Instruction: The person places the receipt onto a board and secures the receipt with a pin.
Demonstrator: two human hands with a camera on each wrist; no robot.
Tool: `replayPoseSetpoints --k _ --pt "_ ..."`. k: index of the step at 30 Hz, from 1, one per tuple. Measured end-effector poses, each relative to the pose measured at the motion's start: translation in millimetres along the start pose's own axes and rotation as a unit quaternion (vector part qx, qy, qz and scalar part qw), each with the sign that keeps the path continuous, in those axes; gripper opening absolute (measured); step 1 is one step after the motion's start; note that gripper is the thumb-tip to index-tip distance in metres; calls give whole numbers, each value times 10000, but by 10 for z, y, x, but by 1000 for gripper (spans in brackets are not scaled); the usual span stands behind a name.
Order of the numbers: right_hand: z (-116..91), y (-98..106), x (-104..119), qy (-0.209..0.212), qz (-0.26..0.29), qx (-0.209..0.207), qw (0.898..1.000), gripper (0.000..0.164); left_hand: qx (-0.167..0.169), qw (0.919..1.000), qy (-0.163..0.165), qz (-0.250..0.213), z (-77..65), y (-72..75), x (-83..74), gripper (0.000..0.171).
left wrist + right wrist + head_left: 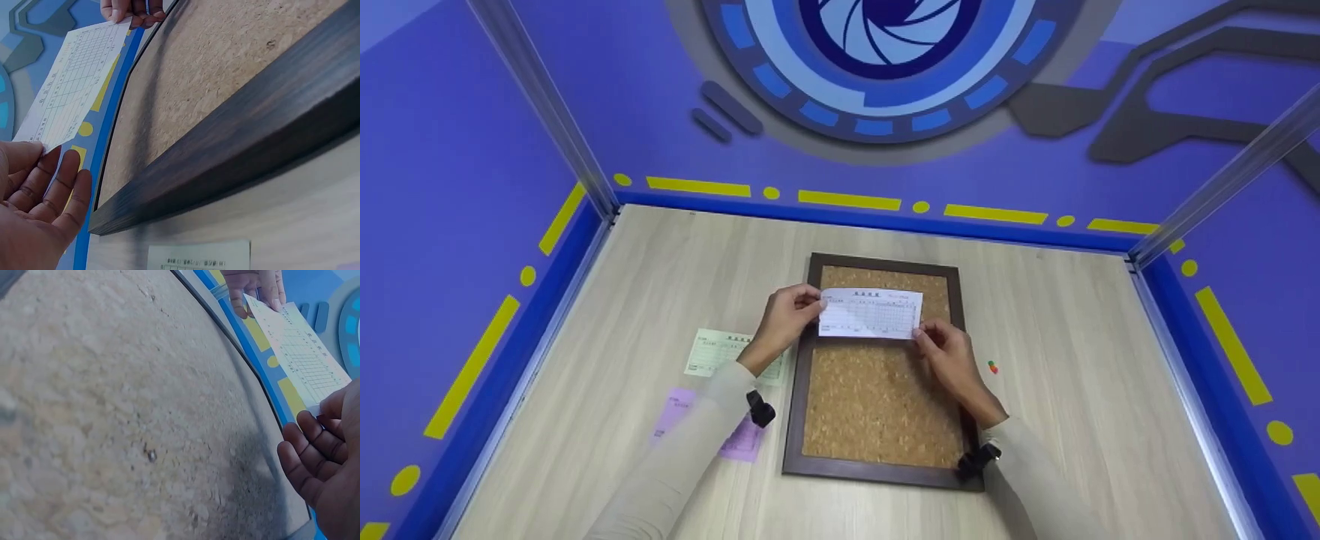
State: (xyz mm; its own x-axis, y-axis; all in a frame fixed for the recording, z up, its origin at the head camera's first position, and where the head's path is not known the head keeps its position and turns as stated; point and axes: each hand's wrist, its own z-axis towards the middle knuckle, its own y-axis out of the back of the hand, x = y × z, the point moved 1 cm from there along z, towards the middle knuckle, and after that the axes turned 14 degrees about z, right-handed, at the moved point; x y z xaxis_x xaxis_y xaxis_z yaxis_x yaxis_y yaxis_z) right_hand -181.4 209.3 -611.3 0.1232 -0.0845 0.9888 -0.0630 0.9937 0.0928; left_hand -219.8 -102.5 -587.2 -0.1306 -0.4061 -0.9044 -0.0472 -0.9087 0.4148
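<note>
A white printed form [870,313] with a ruled grid is held up over the upper part of a cork board [885,405] in a dark brown frame. My left hand [789,319] pinches the form's left edge between thumb and fingers. At the lower right corner my right hand [951,356] pinches it the same way. In the left wrist view, the form [79,79] slants above the board, its surface nearly flat. The right wrist view shows the form [306,354] stretched between both hands, away from the cork surface.
Left of the board lie a green form [712,352], partly behind my left forearm, and a purple form [746,442], partly under the sleeve. Small red, orange and green pushpin-like pieces [993,367] sit right of the board. Blue walls [855,172] enclose the table.
</note>
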Motion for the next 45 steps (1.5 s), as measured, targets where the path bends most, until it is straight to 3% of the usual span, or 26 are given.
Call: replayPoseSetpoints --k 7,15,27,40,45 --pt "32 60 -61 -55 -213 -201 9996 8 -99 9979 185 619 56 -163 40 8" --pt "44 111 -89 8 -469 -288 9985 8 -165 9966 416 696 111 -287 83 7" --pt "76 167 -120 115 -1118 -448 9927 9 -285 9930 327 1102 246 -396 96 6" --pt "123 275 -158 590 -2023 -545 9760 8 -82 9911 258 1305 372 -493 113 10" --pt "129 291 -205 475 -2124 -524 9746 7 -37 9897 299 1401 411 -527 121 10"
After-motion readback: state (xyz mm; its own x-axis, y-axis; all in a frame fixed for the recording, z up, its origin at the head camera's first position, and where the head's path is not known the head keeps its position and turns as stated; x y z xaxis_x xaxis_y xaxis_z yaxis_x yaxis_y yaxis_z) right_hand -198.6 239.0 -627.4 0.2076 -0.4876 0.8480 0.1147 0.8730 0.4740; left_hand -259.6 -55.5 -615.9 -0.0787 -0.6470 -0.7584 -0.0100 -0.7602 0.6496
